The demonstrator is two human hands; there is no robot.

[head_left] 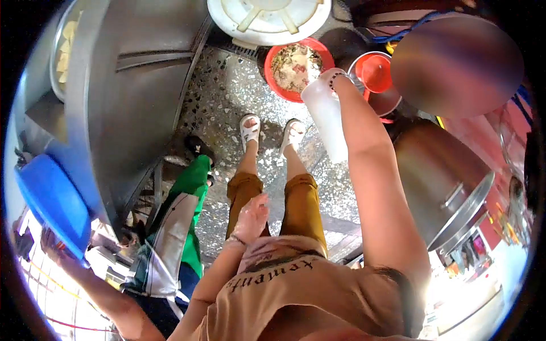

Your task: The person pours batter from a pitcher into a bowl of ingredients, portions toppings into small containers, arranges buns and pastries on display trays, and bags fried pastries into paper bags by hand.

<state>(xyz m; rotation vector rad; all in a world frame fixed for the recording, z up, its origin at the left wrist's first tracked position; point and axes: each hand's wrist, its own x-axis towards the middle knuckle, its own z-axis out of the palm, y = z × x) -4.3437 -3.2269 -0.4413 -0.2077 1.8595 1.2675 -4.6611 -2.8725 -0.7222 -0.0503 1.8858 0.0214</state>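
Note:
My right arm reaches forward, with my right hand (339,85) at the upper end of a tall, translucent white plastic container (329,122). The hand appears closed on its rim, though most of the fingers are hidden. The container leans at the near right edge of a red basin (273,85) on the floor. Pale, powdery stuff lies over a darker chopped food mix (296,65) in the basin, with some reddish bits. Held low in front of my thigh, my left hand (253,217) is empty, its fingers loosely extended.
A large white lid (270,20) is beyond the basin. A red scoop (375,73) rests in a metal bowl at right, near a big steel pot (435,176). A steel counter (136,108) runs along the left. A co-worker in green trousers (196,216) holds a blue basin (54,202).

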